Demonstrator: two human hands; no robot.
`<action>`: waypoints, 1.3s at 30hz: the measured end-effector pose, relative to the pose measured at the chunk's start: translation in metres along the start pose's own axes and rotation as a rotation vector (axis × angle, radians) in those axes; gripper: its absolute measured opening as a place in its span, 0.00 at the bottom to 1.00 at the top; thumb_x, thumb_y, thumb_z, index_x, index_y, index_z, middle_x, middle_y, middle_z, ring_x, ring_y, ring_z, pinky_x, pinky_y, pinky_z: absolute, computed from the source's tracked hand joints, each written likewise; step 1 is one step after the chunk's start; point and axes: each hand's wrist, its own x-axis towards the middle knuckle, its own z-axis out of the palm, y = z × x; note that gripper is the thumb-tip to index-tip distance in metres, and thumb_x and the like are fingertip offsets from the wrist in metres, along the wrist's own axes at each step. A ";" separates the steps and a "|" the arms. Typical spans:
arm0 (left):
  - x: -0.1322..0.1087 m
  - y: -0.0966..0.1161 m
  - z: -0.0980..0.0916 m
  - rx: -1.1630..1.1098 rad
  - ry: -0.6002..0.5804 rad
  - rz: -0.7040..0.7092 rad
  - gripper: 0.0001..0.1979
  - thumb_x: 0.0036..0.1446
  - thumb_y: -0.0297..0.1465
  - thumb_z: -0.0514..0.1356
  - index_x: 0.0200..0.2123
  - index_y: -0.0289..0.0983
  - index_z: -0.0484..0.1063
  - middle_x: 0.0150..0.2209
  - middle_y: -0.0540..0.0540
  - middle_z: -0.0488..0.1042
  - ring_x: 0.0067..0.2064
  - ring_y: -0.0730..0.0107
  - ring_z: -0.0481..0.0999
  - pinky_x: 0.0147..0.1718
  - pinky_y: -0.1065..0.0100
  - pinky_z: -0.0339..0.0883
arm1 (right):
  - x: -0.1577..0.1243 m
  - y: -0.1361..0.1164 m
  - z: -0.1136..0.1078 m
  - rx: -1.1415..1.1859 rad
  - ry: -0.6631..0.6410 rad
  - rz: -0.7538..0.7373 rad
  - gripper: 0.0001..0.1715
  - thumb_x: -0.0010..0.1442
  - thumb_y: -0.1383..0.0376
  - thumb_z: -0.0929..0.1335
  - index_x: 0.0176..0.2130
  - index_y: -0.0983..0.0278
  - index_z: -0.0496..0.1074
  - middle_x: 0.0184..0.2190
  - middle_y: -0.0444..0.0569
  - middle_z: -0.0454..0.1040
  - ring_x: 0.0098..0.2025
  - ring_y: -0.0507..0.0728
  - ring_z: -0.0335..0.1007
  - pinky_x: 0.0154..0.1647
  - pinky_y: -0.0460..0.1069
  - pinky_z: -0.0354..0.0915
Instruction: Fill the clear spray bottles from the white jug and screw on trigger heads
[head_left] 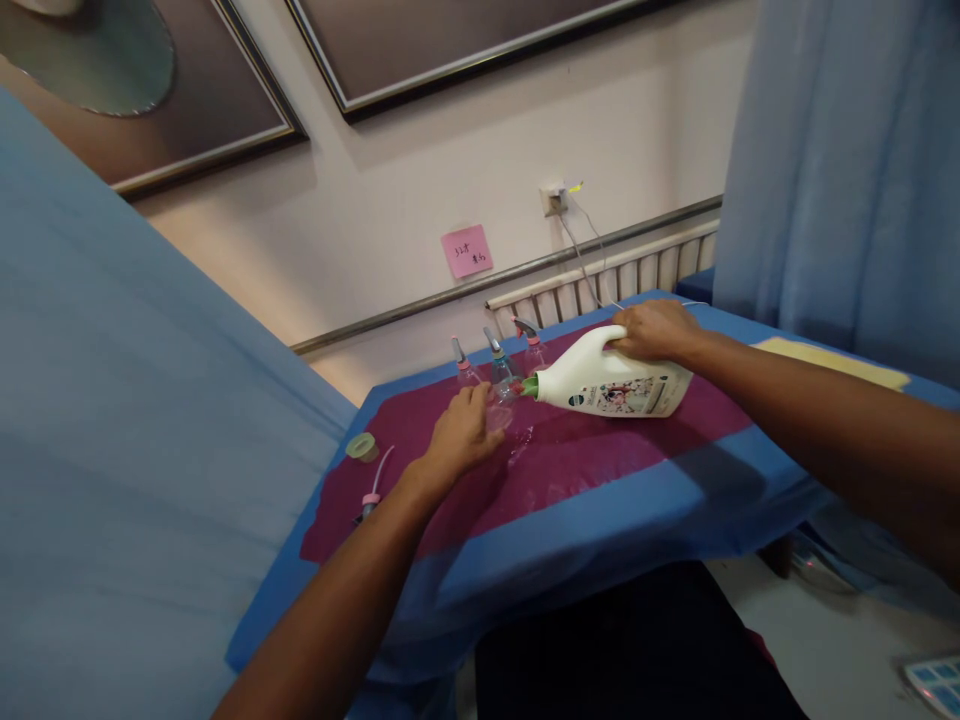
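White plastic detergent jug (615,385) is tipped sideways over the maroon mat (585,465) near the blue-covered table's (600,525) far edge. The right hand (656,330) is clenched on its handle, and its label is unreadable. The left hand (463,432) curls around a small clear bottle (501,412) at the spout. Three clear spray bottles (499,362) stand just behind. A yellowish tape roll (361,446) lies near the left edge.

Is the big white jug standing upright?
No, the right hand tips the white jug sideways, spout toward the left hand.

A white jug (611,385) tipped sideways, its green spout (529,386) at a small clear bottle (501,414).
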 end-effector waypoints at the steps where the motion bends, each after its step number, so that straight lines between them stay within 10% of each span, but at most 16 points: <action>1: 0.000 0.001 0.000 0.009 0.000 0.002 0.38 0.64 0.35 0.67 0.74 0.37 0.62 0.68 0.27 0.72 0.69 0.33 0.74 0.64 0.41 0.74 | 0.000 0.000 0.000 -0.001 0.001 0.000 0.30 0.73 0.42 0.65 0.54 0.57 0.85 0.50 0.59 0.87 0.47 0.68 0.80 0.42 0.56 0.65; 39: 0.004 0.009 -0.018 0.310 -0.045 0.090 0.40 0.63 0.28 0.67 0.77 0.40 0.62 0.72 0.26 0.69 0.71 0.32 0.70 0.65 0.41 0.68 | 0.007 -0.010 -0.007 0.008 -0.052 -0.047 0.29 0.70 0.41 0.68 0.53 0.55 0.87 0.49 0.59 0.87 0.48 0.70 0.81 0.44 0.58 0.67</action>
